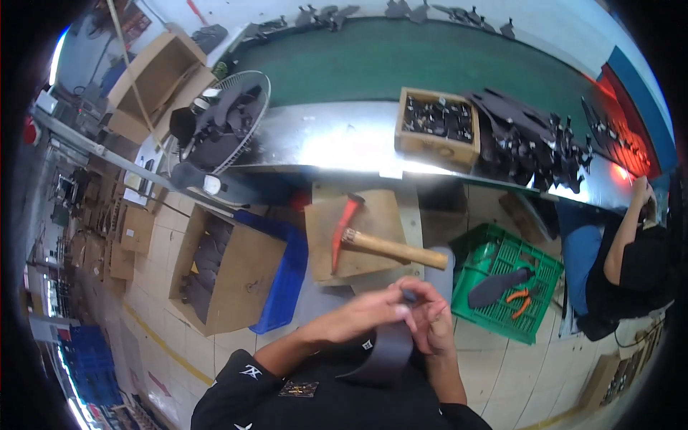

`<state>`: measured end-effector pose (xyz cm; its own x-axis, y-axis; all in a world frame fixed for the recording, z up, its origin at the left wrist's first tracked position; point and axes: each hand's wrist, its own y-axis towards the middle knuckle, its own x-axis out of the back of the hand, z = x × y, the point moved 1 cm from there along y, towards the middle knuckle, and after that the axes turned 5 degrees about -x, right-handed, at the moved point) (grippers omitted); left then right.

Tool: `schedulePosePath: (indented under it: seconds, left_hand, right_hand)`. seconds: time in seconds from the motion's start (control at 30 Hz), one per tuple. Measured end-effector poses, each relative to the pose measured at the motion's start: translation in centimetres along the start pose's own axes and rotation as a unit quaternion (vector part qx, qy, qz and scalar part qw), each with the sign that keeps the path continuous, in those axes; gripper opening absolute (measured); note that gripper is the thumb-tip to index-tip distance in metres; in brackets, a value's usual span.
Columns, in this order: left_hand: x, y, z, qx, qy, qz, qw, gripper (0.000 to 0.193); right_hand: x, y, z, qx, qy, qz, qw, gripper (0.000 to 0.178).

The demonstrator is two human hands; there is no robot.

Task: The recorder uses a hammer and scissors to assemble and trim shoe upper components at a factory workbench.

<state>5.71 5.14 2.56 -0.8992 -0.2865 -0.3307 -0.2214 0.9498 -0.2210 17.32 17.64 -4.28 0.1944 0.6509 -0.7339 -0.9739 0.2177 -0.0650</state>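
Note:
Close to my body, both hands meet at the narrow end of a dark grey, curved insole-shaped piece [390, 351], whose broad part hangs down against my black shirt. My left hand [369, 312] is closed on that end from the left, thumb toward the middle. From the other side my right hand [435, 322] grips it with bent fingers. A small dark bit shows between the fingertips, too small to name. Just beyond, a hammer [387, 249] with a red head and wooden handle lies on a square tan board [322, 236].
A green crate [530, 326] at right holds a dark insole [494, 287] and orange-handled pliers [523, 302]. A wooden box [437, 153] of small dark parts stands on the metal ledge beside a green belt [344, 64]. Left are a wire basket [264, 93] and cardboard box [244, 287]. A co-worker's arm [623, 236] reaches in.

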Motion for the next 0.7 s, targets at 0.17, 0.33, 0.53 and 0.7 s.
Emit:
schedulePosePath:
  seconds: [0.17, 0.33, 0.53, 0.7]
  left_hand:
    - [9.3, -2.2, -7.6, -0.303, 0.223, -0.363, 0.853, 0.029]
    - [26.4, -9.1, -14.8, -0.411, 0.362, -0.629, 0.552, 0.054]
    - [31.3, -11.9, -11.0, -0.232, 0.483, -0.701, 0.47, 0.066]
    - [22.1, -8.0, -8.1, -0.254, 0.441, -0.599, 0.618, 0.051]
  right_hand:
    - [3.2, 1.0, 2.5, 0.089, -0.105, -0.094, 0.986, 0.044]
    - [6.1, 2.2, 6.6, 0.112, -0.18, -0.187, 0.959, 0.031]
    - [9.7, 9.9, 19.2, 0.356, -0.575, -0.364, 0.64, 0.03]
    - [13.2, 15.7, 29.3, 0.225, -0.768, -0.443, 0.404, 0.029]
